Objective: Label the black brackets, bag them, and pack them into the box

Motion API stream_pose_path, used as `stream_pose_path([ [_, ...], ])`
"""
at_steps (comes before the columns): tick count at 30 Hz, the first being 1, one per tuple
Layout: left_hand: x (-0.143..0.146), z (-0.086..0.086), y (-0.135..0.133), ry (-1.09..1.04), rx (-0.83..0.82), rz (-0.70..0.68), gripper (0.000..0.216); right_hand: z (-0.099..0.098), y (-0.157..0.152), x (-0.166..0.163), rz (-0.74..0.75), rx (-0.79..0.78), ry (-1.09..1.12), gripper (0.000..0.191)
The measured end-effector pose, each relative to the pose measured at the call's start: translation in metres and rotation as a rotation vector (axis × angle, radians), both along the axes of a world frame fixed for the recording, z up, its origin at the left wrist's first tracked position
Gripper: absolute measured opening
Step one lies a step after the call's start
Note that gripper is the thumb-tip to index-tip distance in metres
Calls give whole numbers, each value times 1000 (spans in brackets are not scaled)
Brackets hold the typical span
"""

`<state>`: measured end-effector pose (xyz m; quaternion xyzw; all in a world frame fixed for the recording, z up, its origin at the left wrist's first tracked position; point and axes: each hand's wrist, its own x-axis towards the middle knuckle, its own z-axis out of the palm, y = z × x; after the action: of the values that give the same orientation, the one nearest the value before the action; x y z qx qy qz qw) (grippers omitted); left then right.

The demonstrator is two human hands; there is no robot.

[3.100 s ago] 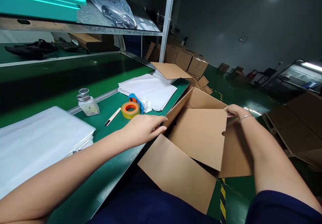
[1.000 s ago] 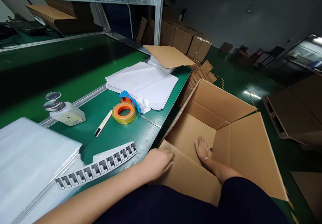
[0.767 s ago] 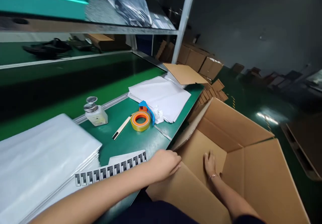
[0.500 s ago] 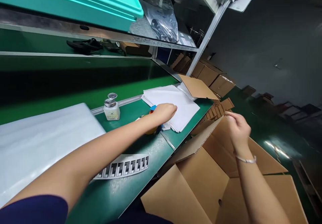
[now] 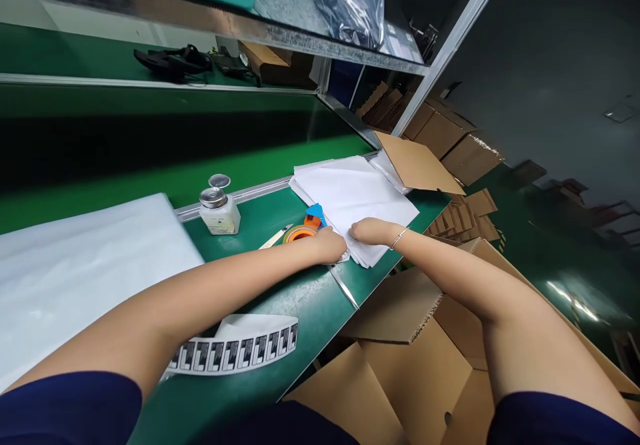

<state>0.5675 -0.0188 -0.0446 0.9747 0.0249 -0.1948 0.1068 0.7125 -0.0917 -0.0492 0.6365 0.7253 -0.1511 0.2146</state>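
Note:
My left hand [image 5: 331, 245] is closed at the near left edge of a stack of white sheets [image 5: 365, 185], with a small whitish piece at its fingertips that I cannot make out. Close beside it, my right hand [image 5: 371, 231] is closed over the sheets; whatever its fingers hold is hidden. Left of them, partly covered by my left hand, lies an orange tape roll [image 5: 300, 233] with a blue-and-orange tape dispenser [image 5: 315, 215]. A slim pale cutter [image 5: 276, 237] rests by the tape. Thin metal tweezers [image 5: 345, 287] lie near the table edge.
An open cardboard box [image 5: 395, 371] stands below the table's right edge. A white bottle with a metal cap [image 5: 220, 213], a curved label strip [image 5: 240, 353] and white wrapped sheeting [image 5: 90, 278] are on the green table [image 5: 280, 285]. A metal shelf [image 5: 300, 41] crosses above.
My right hand has let go of the box flap and moved left to the paper stack. My left hand has come slightly down beside it. The view has shifted.

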Motion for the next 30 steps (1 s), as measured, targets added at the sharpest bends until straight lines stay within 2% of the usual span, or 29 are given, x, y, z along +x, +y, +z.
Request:
stream_pose_path([
  [3,0,3,3,7,17,-35,16,-2,4,5,41,-30,-11,27],
  [10,-13,9,4,-133,71,-76,29,4,4,19,9,10,28,28],
  [15,-17,1,3,-215,79,-120,29,6,3,19,-5,26,44,29],
  [21,-12,-12,-1,-272,102,-129,39,4,5,20,-23,19,57,28],
  [30,-12,-17,1,-270,135,-157,41,6,5,21,-38,4,94,27],
])
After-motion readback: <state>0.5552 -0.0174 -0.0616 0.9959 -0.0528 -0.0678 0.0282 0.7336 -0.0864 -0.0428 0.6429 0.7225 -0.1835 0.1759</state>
